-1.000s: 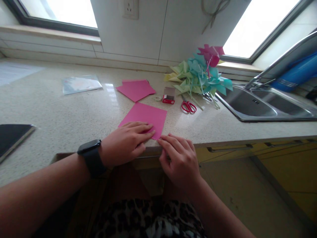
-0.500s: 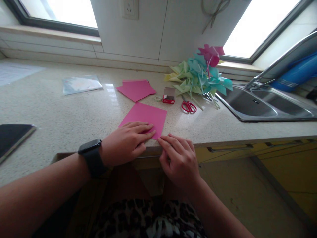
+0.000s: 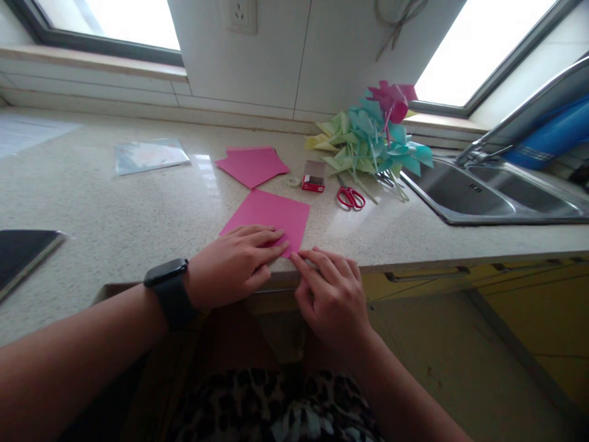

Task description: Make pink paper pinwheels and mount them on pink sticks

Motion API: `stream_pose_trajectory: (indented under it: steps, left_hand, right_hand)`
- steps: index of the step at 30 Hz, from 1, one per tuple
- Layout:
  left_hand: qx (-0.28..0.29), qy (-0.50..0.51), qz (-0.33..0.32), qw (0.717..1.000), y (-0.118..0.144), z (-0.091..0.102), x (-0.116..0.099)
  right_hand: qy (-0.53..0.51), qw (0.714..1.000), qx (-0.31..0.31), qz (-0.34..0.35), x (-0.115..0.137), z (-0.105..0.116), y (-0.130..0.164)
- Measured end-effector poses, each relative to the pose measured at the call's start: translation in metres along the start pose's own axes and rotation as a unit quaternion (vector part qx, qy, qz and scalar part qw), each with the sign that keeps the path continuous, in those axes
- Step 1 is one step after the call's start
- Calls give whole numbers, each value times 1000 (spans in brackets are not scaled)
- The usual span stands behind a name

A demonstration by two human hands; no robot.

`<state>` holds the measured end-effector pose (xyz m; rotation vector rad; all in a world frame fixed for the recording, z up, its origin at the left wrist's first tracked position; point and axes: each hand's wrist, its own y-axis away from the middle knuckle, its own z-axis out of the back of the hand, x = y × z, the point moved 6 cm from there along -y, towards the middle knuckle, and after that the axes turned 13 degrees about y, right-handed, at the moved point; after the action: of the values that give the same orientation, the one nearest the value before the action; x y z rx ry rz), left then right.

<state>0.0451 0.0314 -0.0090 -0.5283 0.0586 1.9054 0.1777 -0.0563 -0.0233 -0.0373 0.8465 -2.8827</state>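
A pink sheet (image 3: 271, 216) is laid at the counter (image 3: 138, 209) edge. Its near side is pressed flat under the left hand (image 3: 234, 264), fingers extended; its near corner is touched by the right hand (image 3: 334, 298) fingertips.

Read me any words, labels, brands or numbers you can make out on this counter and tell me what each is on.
No text can be read here.
The small red box may carry print, but it is too small and blurred to read.
The paper at the far left is washed out.
The smartwatch face is dark.
The pink paper sheet under the left hand and right hand is plain.
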Motion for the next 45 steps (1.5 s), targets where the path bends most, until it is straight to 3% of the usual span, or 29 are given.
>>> stream_pose_trajectory:
  steps: [15,26,45]
  left_hand:
    - [6,13,-1,1000,-2,-1,1]
    - [-43,25,31,998,0,2,2]
    - [-47,66,30,996,-1,4,2]
  right_hand:
    - [40,998,51,-11,4,-3,-6]
    - [68,994,86,-24,6,-6,-9]
    - [77,986,144,-22,9,-10,-23]
